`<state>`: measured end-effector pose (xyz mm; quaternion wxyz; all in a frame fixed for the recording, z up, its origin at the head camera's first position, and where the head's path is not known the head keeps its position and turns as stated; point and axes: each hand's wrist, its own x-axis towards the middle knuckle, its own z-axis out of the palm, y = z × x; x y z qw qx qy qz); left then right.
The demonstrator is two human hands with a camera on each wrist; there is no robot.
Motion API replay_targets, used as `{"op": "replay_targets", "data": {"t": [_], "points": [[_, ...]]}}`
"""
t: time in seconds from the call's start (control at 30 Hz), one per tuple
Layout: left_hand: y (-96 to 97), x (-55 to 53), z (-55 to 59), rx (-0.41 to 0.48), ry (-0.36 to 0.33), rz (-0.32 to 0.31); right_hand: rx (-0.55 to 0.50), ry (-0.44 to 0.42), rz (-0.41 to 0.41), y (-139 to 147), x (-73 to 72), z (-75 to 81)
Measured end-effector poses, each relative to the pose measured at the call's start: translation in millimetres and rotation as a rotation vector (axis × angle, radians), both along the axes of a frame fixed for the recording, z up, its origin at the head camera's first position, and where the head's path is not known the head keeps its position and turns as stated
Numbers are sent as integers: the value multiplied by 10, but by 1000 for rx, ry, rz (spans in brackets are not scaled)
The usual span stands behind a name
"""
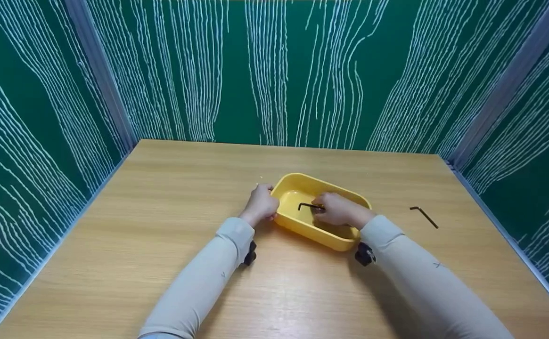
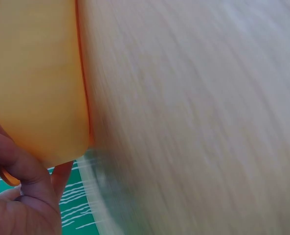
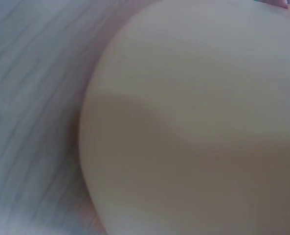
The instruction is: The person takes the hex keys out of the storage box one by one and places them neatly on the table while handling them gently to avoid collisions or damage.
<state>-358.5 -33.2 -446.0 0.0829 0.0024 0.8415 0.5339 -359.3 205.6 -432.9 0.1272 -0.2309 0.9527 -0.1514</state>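
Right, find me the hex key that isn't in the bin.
In the head view, the hex key lies on the right side of the table, between the yellow bin and the table's right edge, just past the right sleeve.

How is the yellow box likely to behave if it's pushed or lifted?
The yellow box is probably stiff: its wall shows no sag where the left hand grips it. It looks like smooth plastic, so it may slide easily across the table. Being low and wide, it seems unlikely to tip.

The bin looks like smooth, glossy plastic; the hex key on the wood-grained table looks metallic.
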Motion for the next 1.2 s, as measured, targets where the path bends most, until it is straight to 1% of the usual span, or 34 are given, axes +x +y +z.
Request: {"op": "replay_targets", "data": {"t": [0.17, 0.27, 0.4, 0.47, 0.53, 0.8, 0.97, 1.17, 1.2], "points": [[-1, -2, 0, 1, 1, 3, 34, 0, 18, -13, -5, -23], [-1, -5, 1, -1, 8, -1, 49, 40, 72, -19, -14, -30], [1, -12, -4, -4, 17, -2, 37, 87, 136, -29, -25, -34], [2, -16, -8, -4, 14, 1, 21, 85, 138, -37, -25, -31], [5, -19, -11, -3, 12, 4, 4, 74, 130, -46, -25, -32], [8, -15, -8, -14, 12, 7, -79, 14, 55, -72, -17, -43], [8, -10, 6, -28, 14, 4, -76, 23, 46, -101, -9, -28], [9, 0, 11, -15, 2, 6, -52, 25, 2, -127, 7, -29], [10, 2, 11, -13, 3, 8, -44, 36, 6, -128, 3, -36]]}}
